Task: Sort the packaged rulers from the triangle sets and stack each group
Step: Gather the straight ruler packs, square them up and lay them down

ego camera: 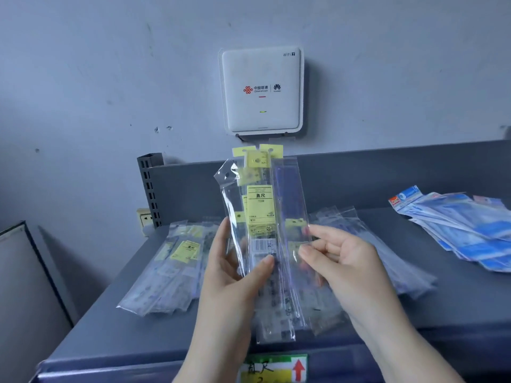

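Clear-sleeved, yellow-labelled rulers [260, 217] upright

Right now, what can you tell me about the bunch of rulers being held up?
The bunch of packaged rulers is a fan of long, narrow, clear plastic sleeves held upright above the grey shelf. Several sleeves have yellow header cards with hang holes, and one has a yellow label and a barcode. The rightmost sleeve looks bluish-purple inside. The left hand grips the bunch from the left, thumb across the front; the right hand pinches the right edge.
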Demonstrator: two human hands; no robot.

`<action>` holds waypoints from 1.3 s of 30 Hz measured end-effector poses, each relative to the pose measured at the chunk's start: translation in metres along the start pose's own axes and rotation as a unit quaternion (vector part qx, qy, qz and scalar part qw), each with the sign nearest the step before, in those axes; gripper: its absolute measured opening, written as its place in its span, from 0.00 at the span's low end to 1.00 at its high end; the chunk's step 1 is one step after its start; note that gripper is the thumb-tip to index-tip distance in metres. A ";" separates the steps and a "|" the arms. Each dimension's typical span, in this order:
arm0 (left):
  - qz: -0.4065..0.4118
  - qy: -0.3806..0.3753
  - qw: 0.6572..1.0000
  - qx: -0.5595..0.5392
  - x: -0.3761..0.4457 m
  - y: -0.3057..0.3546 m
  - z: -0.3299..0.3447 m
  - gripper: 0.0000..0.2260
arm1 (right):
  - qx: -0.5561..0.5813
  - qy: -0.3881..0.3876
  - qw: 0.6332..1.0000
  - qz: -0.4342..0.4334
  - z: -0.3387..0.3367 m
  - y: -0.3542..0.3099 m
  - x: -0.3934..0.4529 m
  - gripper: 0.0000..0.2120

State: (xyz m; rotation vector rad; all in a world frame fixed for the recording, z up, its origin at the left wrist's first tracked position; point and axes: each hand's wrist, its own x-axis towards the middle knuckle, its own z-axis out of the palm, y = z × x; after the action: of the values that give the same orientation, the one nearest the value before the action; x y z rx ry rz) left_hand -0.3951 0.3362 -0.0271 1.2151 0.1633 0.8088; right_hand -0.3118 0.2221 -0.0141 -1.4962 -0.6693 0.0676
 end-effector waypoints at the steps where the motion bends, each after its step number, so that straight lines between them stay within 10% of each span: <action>1: 0.005 0.001 1.000 0.006 0.001 -0.001 0.003 0.32 | 0.012 0.017 1.000 -0.002 -0.007 0.000 0.001 0.14; 9: 0.008 -0.013 1.000 0.008 0.004 -0.009 0.020 0.33 | -0.153 0.124 0.980 0.008 -0.087 0.007 0.009 0.11; 17: -0.011 -0.027 1.000 -0.003 0.004 -0.015 0.021 0.33 | -0.460 0.153 0.874 0.032 -0.103 0.017 0.010 0.12; 23: -0.005 -0.018 1.000 -0.011 0.002 -0.014 0.024 0.33 | -0.209 0.001 0.977 -0.035 -0.046 -0.010 -0.011 0.21; 39: -0.036 -0.006 0.999 -0.006 0.009 0.009 -0.031 0.34 | -0.002 -0.108 0.992 0.070 0.024 -0.005 0.006 0.18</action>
State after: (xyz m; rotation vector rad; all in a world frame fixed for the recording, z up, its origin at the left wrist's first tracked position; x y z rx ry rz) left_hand -0.4087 0.3664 -0.0277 1.1966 0.1904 0.7393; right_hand -0.3192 0.2457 -0.0093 -1.5514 -0.7360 0.3395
